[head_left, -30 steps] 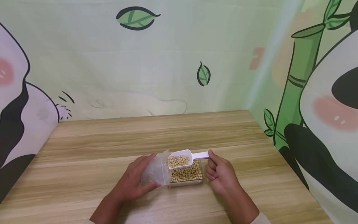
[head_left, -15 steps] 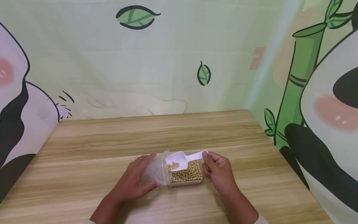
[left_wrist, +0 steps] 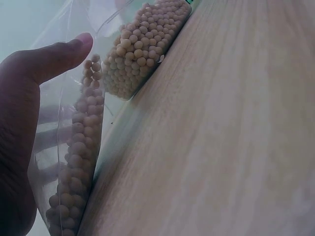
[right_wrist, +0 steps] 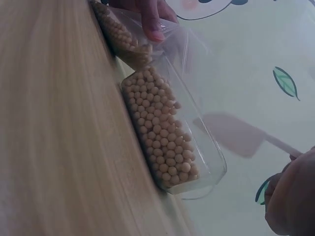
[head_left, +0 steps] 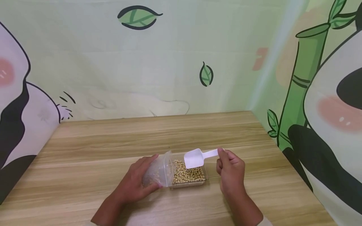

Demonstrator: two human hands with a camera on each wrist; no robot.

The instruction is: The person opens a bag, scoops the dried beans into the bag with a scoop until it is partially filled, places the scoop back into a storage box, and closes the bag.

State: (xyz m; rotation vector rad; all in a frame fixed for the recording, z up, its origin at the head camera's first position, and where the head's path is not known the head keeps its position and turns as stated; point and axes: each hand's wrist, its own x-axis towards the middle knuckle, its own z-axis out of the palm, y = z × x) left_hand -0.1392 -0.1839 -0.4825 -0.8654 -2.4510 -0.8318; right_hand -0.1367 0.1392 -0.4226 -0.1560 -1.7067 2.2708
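My left hand (head_left: 135, 182) holds a clear zip bag (head_left: 159, 171) on its side, thumb along the near edge and fingers over the top. Soybeans (left_wrist: 76, 172) lie along the lower side inside the bag, in the left wrist view. The bag's open mouth overlaps the left end of a clear plastic box (head_left: 189, 185) filled with soybeans (head_left: 183, 175). Above the box hangs a white scoop (head_left: 194, 158), its bowl showing no beans. My right hand (head_left: 232, 172) pinches the end of its handle between thumb and curled fingers. In the right wrist view the scoop (right_wrist: 236, 133) is clear of the beans.
Box and bag rest on a wood-grain table (head_left: 118, 135). Behind it rises a pale green backdrop (head_left: 169, 47) printed with leaves, pandas and bamboo, meeting the table's back and side edges.
The scoop, loaded with soybeans a second ago, tipped at the bag's mouth and has since moved right, emptied, over the box. The left hand and bag stay nearly still.
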